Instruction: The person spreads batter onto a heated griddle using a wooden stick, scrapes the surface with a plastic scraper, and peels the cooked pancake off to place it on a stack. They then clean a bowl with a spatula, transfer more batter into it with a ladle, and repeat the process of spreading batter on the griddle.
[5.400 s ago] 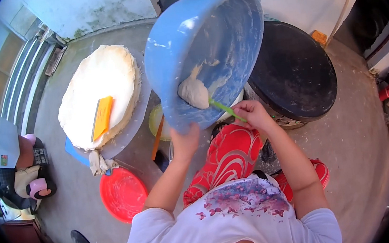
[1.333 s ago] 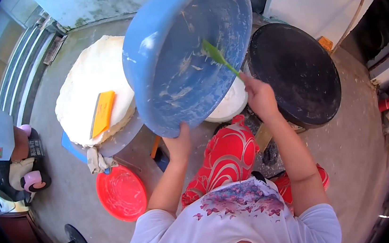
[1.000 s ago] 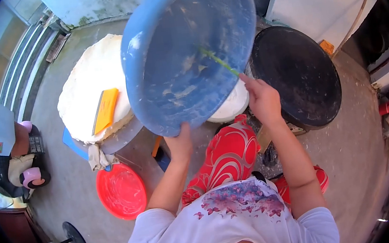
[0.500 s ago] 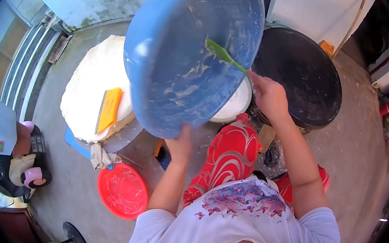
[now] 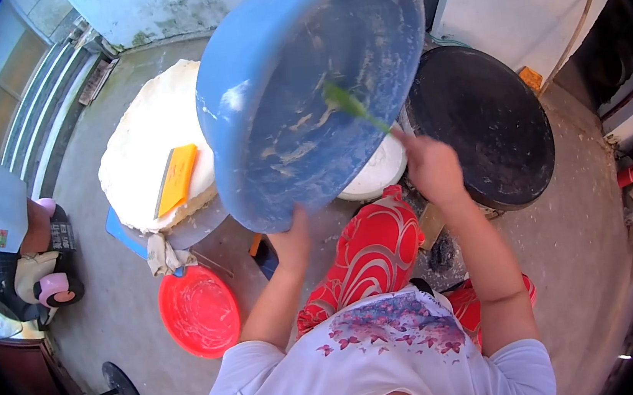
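Note:
A large blue basin (image 5: 264, 64) is tilted on its side in front of me, with whitish smears on its inner wall. My left hand (image 5: 292, 242) grips its lower rim, the fingertips partly hidden behind the edge. In my right hand (image 5: 435, 166) is the handle of a green spatula (image 5: 346, 102), its blurred blade inside the basin. Partly behind the basin stands a white bowl (image 5: 376, 176) with white contents. A wide black round griddle (image 5: 482, 126) lies to the right of my right hand.
At left, a tall round whitish stack (image 5: 148, 138) carries an orange scraper (image 5: 178, 179) on top. A crumpled cloth (image 5: 167, 255) and a red basin (image 5: 200, 311) are below it. Steps (image 5: 53, 109) and a pink-and-beige scooter (image 5: 51, 279) stand farther left.
The blue basin has tipped a little further and shifted slightly left. My right hand and the spatula have moved slightly down and left along the inner wall.

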Tool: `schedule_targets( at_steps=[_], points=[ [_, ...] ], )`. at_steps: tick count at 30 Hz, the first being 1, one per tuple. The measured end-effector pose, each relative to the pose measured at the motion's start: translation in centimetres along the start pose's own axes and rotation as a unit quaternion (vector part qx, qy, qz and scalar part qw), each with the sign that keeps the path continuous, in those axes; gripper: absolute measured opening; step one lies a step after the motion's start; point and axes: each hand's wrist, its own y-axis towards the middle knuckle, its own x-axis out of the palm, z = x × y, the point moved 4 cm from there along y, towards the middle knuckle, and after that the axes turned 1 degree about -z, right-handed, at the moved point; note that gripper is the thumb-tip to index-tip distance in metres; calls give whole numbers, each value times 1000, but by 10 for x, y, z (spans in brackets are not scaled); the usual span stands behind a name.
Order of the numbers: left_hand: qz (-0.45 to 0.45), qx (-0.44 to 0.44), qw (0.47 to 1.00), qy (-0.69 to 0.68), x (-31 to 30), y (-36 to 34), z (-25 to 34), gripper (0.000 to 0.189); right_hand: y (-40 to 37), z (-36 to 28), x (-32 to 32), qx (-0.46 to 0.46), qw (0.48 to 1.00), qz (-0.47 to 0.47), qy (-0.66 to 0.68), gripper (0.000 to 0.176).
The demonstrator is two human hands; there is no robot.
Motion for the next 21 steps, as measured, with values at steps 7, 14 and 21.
schedule_targets(
  at_steps=[7,14,21],
  points=[
    [20,-37,998,-48,-3,-1,-8,31,-13,-25,-7,-10,998,-16,55,40],
    [6,-4,1000,5,-8,-2,-12,31,-20,-23,17,8,988,-66,142,38],
    [-14,-42,999,-11,-16,-3,-19,50,-11,-1,15,79,981,-14,179,41]
  ],
)
